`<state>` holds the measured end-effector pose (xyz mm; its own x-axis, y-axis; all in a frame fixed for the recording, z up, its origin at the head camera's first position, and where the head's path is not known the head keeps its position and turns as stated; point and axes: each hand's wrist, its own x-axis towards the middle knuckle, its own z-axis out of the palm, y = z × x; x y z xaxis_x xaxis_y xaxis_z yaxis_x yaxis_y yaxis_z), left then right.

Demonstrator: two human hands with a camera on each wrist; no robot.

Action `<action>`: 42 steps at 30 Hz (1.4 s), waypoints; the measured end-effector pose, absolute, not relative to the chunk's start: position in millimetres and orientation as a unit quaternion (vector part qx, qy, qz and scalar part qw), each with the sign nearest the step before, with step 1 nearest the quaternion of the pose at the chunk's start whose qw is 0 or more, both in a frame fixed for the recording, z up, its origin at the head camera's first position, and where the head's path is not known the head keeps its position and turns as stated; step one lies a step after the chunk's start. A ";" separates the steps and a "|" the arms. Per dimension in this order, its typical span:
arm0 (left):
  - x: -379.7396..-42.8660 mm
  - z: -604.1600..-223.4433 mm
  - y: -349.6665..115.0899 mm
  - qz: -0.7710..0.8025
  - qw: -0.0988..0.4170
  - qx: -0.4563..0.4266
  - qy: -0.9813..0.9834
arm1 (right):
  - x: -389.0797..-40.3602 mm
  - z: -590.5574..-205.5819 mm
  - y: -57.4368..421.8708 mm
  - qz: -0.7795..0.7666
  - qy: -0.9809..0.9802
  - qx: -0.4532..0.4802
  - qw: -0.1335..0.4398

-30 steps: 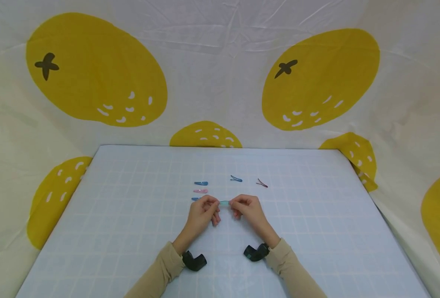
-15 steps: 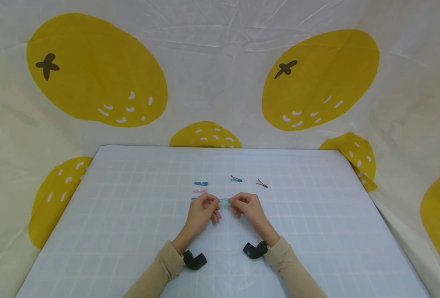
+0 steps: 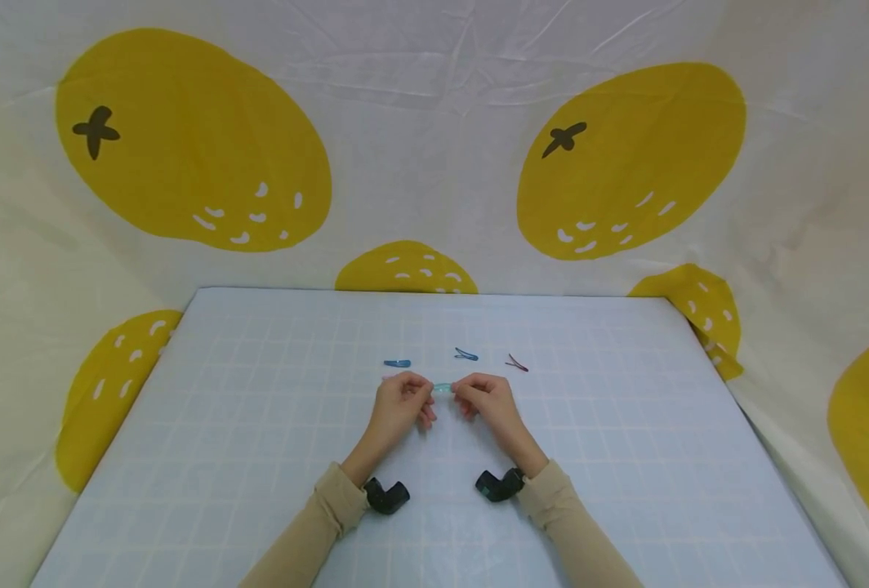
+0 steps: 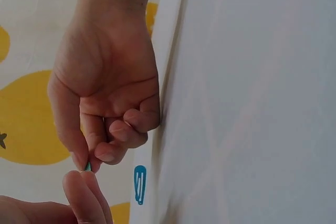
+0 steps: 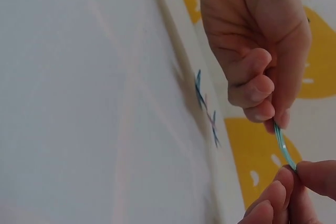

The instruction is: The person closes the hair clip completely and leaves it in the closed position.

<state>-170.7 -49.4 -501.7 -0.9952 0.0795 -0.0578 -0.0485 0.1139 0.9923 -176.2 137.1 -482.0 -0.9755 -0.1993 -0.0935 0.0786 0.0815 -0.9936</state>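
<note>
- A mint-green hair clip [image 3: 443, 388] is held above a pale table [image 3: 243, 457].
- The left hand [image 3: 401, 405] pinches one end, the right hand [image 3: 490, 401] the other, both closed on it.
- Beyond lie a flat blue clip [image 3: 398, 363], a splayed blue clip [image 3: 467, 355] and a dark red clip [image 3: 518, 364].
- Yellow fruit prints [image 3: 199, 139] dot the white backdrop cloth [image 3: 420, 147].

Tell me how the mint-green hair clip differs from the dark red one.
Colour: the mint-green clip is light, the dark red clip deep-toned. Place: the left hand and right hand pinch the mint-green clip; the dark red clip lies on the table. Visibility: the mint-green clip's ends are covered; the dark red clip shows its spread V. Both are slim.
</note>
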 end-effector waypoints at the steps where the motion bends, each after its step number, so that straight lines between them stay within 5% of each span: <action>1: -171.8 -501.1 -49.6 0.665 0.050 0.010 0.745 | -175.2 -476.8 136.5 -0.676 0.728 -0.040 0.106; 27: -211.4 -473.2 -53.4 0.513 -0.031 -0.003 0.858 | -211.3 -483.3 125.3 -0.664 0.745 0.018 0.059; 42: -240.7 -468.1 -61.0 0.412 0.043 -0.023 0.910 | -230.2 -482.6 117.1 -0.588 0.805 0.051 0.060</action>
<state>-240.7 -61.0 -468.1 -0.9951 -0.0066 -0.0982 -0.0781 0.6599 0.7472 -230.2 117.1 -482.6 -0.9876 0.0106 -0.1567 0.1525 0.3034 -0.9406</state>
